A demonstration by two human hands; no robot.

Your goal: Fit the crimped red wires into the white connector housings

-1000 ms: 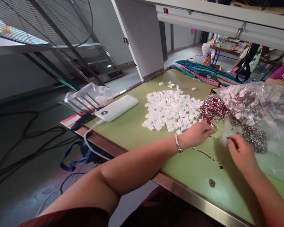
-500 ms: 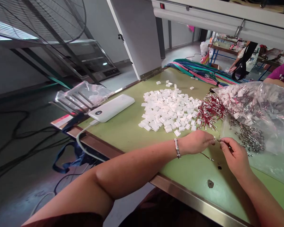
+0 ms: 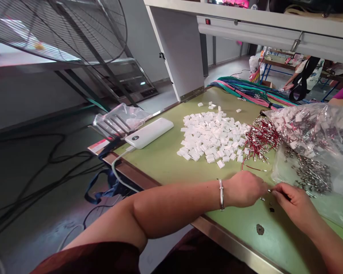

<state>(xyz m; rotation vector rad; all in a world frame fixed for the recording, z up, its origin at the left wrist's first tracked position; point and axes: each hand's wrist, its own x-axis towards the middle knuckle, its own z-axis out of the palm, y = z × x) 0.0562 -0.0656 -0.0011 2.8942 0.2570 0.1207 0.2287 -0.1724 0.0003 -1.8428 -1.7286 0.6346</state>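
Observation:
My left hand (image 3: pixel 247 189), wearing a silver bracelet (image 3: pixel 221 195), is closed, fingertips turned down and mostly hidden behind the back of the hand. My right hand (image 3: pixel 293 199) pinches a small shiny metal terminal (image 3: pixel 269 190) right beside the left fingertips. A short red wire (image 3: pixel 254 168) with a metal tip lies just beyond my left hand. Behind it are a heap of red wires (image 3: pixel 261 139) with crimped metal ends and a large pile of white plastic connector housings (image 3: pixel 211 135). Many loose metal terminals (image 3: pixel 314 173) lie on clear plastic to the right.
A clear bag (image 3: pixel 317 121) of white connectors sits at the right. Bundled teal, blue and pink cables (image 3: pixel 246 91) lie at the back. A white power bank (image 3: pixel 151 133) with a cable rests at the left edge of the green table (image 3: pixel 160 167). Another person's arm (image 3: pixel 291 80) shows far back.
The view has shifted, moving the scene right in the picture. Both hands are slightly nearer the table's front edge, still close together. The red wire beyond my left hand now shows.

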